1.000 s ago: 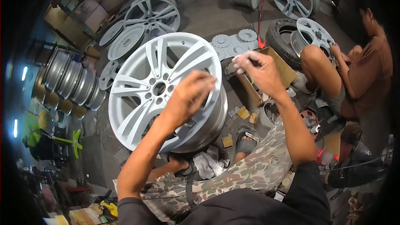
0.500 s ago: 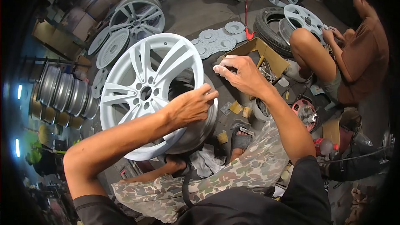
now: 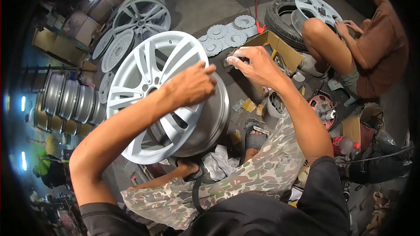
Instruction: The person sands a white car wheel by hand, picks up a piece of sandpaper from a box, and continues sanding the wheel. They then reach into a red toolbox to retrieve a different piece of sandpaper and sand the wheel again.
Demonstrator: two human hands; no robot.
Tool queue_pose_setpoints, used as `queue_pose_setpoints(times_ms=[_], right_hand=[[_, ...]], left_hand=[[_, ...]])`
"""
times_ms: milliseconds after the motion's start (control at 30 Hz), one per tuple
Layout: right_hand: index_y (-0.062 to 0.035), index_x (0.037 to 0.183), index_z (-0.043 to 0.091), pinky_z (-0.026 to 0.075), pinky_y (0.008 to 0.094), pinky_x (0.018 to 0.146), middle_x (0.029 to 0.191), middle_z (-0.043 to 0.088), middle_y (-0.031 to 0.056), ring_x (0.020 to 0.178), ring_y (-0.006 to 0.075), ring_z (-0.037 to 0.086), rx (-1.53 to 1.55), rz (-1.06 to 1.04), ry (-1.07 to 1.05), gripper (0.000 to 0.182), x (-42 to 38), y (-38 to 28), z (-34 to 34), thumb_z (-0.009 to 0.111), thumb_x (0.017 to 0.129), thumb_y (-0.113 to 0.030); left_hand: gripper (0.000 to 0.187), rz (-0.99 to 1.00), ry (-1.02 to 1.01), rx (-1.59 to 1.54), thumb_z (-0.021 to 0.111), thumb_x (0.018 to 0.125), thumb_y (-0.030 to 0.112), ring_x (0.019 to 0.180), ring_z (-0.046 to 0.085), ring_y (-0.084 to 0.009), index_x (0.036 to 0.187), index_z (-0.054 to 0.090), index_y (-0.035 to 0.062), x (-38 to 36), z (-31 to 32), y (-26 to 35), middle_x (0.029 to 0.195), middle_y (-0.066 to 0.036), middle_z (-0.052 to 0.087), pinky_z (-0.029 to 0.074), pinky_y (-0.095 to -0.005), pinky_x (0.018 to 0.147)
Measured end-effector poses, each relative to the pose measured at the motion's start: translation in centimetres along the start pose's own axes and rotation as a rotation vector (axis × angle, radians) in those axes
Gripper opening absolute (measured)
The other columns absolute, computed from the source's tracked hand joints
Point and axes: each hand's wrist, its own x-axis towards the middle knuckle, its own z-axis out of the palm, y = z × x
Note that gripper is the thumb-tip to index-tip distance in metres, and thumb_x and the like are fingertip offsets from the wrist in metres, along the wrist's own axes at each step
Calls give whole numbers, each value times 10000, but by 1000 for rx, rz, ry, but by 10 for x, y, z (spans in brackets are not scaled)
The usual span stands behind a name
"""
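Note:
A pale grey-white spoked wheel rim [image 3: 139, 67] stands tilted in front of me, resting against another bare-metal rim [image 3: 214, 116] below and behind it. My left hand [image 3: 190, 85] reaches across the face to the rim's right edge, fingers curled at that edge; where they touch is partly hidden and slightly blurred. Off to the right of the rim, my right hand [image 3: 259, 66] is raised in the air with thumb and fingers pinched together. White powder coats those fingertips. Whatever they may hold is too small or hidden to make out.
Beyond my right hand sits an open cardboard box [image 3: 284, 50]. Grey scalloped discs [image 3: 236, 38] lie on the floor ahead. Several stacked rims [image 3: 72, 98] stand at left, primed rims [image 3: 144, 17] behind. At right, a seated person [image 3: 372, 48] handles another rim [image 3: 317, 11].
My left hand has moved up and left along the rim's edge. The pale rim has tilted, its face looking narrower and more of the metal rim behind showing. My right hand stays pinched, slightly higher.

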Motion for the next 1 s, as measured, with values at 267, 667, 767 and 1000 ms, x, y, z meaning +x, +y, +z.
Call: queue_pose_setpoints(times_ms=[267,667,767,1000], right_hand=[[37,896,699,487,402,655,727,634,230,641,336,607,-33,178,-48,329,-3,10,-18,656,949,-285],[44,864,681,432,332,574,619,571,84,570,123,504,12,236,-135,317,-11,17,-18,662,960,-257],[47,873,680,443,316,567,613,565,74,564,116,525,5,226,-148,317,-19,18,-24,662,960,-257],[63,866,675,455,313,563,622,583,73,566,111,559,-6,283,-156,331,-13,24,-24,658,960,-253]], left_hand=[[55,26,-93,165,686,823,216,1147,509,-164,822,730,184,-9,-19,23,971,90,679,394,-312,949],[85,-98,-63,117,677,846,199,1151,517,-164,898,741,219,-4,-7,13,1005,94,679,404,-333,989],[74,10,-114,107,688,839,221,1185,519,-165,891,740,215,-19,-16,32,1022,103,683,405,-343,1005],[100,-134,2,82,662,869,209,1200,521,-176,891,760,208,1,-5,-3,1008,97,707,402,-344,1008]])
